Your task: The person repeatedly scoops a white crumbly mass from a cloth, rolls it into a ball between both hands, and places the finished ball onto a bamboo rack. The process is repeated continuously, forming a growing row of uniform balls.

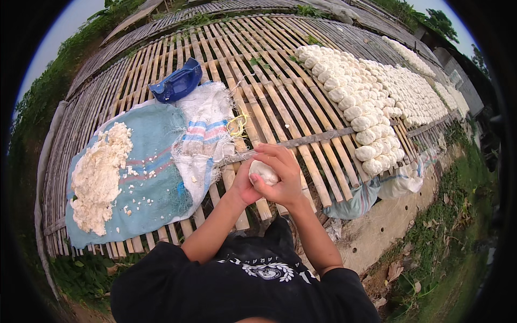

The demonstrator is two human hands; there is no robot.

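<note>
A smooth white lump of dough-like mash (264,173) sits between my two cupped hands, in front of my body. My left hand (243,181) supports it from the left and below. Over its top and right side curve the fingers of my right hand (282,171), with the thumb pressed against its face. To the left, a crumbly pale heap of the same-looking mash (97,177) lies on a blue-green woven sack (153,194), with small crumbs scattered beside it. Rows of similar shaped white lumps (351,97) cover the rack on the right.
The bamboo-slat rack (242,72) has gaps between its slats. A broken blue plastic container (177,82) stands behind a frayed white woven sack (206,133). More sacks (355,202) hang under the right edge. Beside them runs a dirt-covered board with holes (375,230).
</note>
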